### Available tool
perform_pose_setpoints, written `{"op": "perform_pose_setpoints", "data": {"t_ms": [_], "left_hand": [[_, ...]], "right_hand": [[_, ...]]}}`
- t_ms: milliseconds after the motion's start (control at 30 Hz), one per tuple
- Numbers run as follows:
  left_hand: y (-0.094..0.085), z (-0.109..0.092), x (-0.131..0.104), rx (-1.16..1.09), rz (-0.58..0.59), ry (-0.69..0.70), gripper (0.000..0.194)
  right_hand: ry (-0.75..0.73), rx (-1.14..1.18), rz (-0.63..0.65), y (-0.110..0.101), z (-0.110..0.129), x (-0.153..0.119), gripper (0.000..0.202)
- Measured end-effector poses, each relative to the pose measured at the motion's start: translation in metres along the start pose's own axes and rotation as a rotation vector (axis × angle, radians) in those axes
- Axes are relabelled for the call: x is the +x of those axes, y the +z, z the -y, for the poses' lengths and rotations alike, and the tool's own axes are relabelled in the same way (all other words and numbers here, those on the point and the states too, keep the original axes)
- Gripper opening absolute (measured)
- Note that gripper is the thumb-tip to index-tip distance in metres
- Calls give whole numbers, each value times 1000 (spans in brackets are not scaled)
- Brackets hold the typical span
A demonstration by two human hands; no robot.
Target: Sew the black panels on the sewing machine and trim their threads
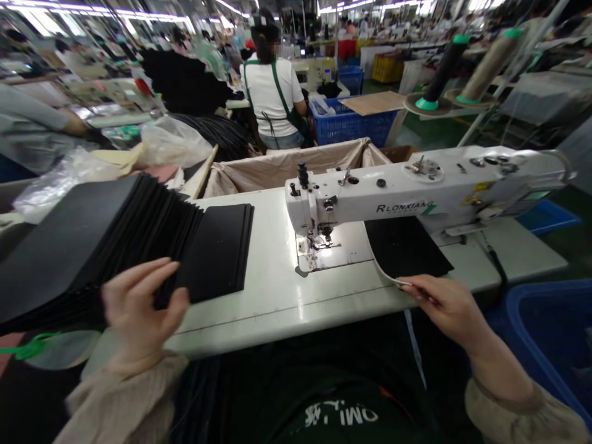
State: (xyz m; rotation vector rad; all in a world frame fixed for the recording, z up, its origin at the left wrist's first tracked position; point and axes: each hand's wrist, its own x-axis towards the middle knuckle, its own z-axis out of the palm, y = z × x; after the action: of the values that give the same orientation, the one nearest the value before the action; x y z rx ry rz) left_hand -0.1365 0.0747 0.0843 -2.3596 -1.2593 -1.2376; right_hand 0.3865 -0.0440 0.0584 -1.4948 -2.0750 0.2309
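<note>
A black panel [407, 250] with a pale edging [380, 266] lay on the right part of a pale sewing table [277, 314], partly beneath the arm of a white sewing machine [361, 197] marked "RLONXIANG." The person's right hand [446, 305] pinched the edging at the panel's near corner; whether anything else sat in the palm could not be told. The machine's presser foot [324, 239] stood to the panel's left, apart from it. Farther left, the left hand [143, 305] was raised with fingers spread and grasped nothing, close to a low pile of black pieces [215, 250] and a taller, fanned stack [87, 228]. Behind the table stood a cloth-lined bin [259, 176], and beyond it a worker [277, 92] in a white shirt, back turned, beside a blue basket [342, 126]. Two thread cones [444, 71] [490, 68] rose at right, above the machine.
</note>
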Motion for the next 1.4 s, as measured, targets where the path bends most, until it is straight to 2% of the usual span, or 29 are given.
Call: {"op": "perform_pose_setpoints", "data": {"t_ms": [67,167,233,300,367,400,500,567,667,767,867,1000,1133,1400], "left_hand": [[45,-49,4,-107,171,55,53],[108,-121,8,-368,558,153,44],[137,-153,2,-467,773,264,48],[150,-163,-10,-462,885,322,52],[149,-156,-26,-393,916,294,57],[144,-148,-34,-341,907,246,58],[125,-119,-50,-186,843,66,55],[114,-104,-53,-142,831,15,55],[108,-92,-51,-150,839,18,54],[114,-87,-42,-152,835,21,44],[128,-85,-25,-164,827,28,38],[151,-85,-1,-191,824,44,53],[167,-85,10,-211,811,56,62],[175,-82,10,-276,814,63,72]], "right_hand": [[-94,112,124,18,43,12,25],[-215,279,361,58,101,28,21],[-239,436,467,82,121,35,13],[-235,614,560,99,123,43,18],[-191,667,545,110,110,55,24],[-156,614,489,115,99,64,25],[-58,199,324,131,69,97,38],[-37,-38,315,142,56,118,50],[-35,-210,345,152,48,135,56],[-55,-255,358,152,43,130,55],[-10,-271,324,149,38,118,52],[38,-281,244,151,36,110,49],[30,-281,237,153,37,113,48],[9,-311,290,152,34,116,50]]}}
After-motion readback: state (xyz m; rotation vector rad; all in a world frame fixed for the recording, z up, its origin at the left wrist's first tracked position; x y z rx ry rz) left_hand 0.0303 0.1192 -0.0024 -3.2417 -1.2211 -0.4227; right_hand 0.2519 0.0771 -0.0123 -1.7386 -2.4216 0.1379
